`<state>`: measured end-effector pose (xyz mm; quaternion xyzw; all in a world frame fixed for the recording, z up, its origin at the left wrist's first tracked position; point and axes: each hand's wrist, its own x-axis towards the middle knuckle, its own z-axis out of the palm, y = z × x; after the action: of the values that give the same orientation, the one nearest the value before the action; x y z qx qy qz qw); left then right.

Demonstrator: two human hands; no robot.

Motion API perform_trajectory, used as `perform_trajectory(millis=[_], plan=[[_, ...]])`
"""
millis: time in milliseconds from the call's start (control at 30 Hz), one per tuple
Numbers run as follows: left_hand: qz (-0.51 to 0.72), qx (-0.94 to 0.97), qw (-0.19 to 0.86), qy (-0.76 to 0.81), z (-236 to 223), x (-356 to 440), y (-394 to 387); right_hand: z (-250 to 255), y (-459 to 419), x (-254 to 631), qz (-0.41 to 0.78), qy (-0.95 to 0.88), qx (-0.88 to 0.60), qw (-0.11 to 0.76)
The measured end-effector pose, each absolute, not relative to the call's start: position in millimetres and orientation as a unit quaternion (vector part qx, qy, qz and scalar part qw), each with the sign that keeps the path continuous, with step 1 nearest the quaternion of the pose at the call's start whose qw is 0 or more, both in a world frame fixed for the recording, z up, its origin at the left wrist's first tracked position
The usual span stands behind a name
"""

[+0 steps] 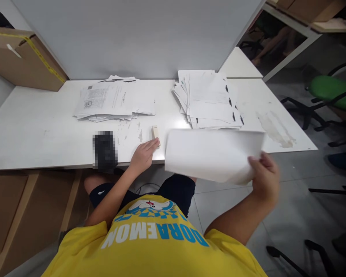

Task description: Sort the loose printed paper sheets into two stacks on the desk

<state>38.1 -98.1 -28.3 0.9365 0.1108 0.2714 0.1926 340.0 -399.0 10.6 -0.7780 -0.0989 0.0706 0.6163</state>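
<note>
My right hand (263, 177) pinches the right end of white paper (213, 154), held above the desk's front edge. The paper is slightly blurred, and I cannot tell whether it is one sheet or more. On the desk, my left hand (144, 156) lies with fingers stretched out over the near end of a small cream-coloured block (155, 132), touching it. What kind of thing the block is does not show clearly. Beyond the left hand is a pile of printed sheets (103, 98). Behind the held paper is another pile of papers (209, 98), loosely stacked with dark marks along its right side.
The white desk (46, 130) ends in front at my legs. A grey partition (138, 38) rises behind it. A cardboard box (25, 57) stands at the left, and a pixelated dark patch (104, 150) covers something near the front edge. To the right is a green chair (334, 92).
</note>
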Motion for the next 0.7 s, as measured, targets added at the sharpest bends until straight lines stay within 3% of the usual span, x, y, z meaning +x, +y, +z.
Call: perform_trajectory(millis=[133, 300, 533, 700], plan=[[0.277, 0.934, 0.198, 0.108, -26, 38, -99, 15, -379, 394, -0.131, -0.093, -0.717, 0.678], [0.280, 0.935, 0.194, 0.100, -26, 35, -99, 0, -290, 434, -0.092, 0.005, -0.665, 0.742], [0.268, 0.937, 0.196, 0.112, -28, 33, -99, -23, -193, 420, -0.026, 0.060, -0.620, 0.782], [0.255, 0.936, 0.205, 0.128, -31, 33, -108, -38, -179, 433, -0.063, -0.072, -0.700, 0.708]])
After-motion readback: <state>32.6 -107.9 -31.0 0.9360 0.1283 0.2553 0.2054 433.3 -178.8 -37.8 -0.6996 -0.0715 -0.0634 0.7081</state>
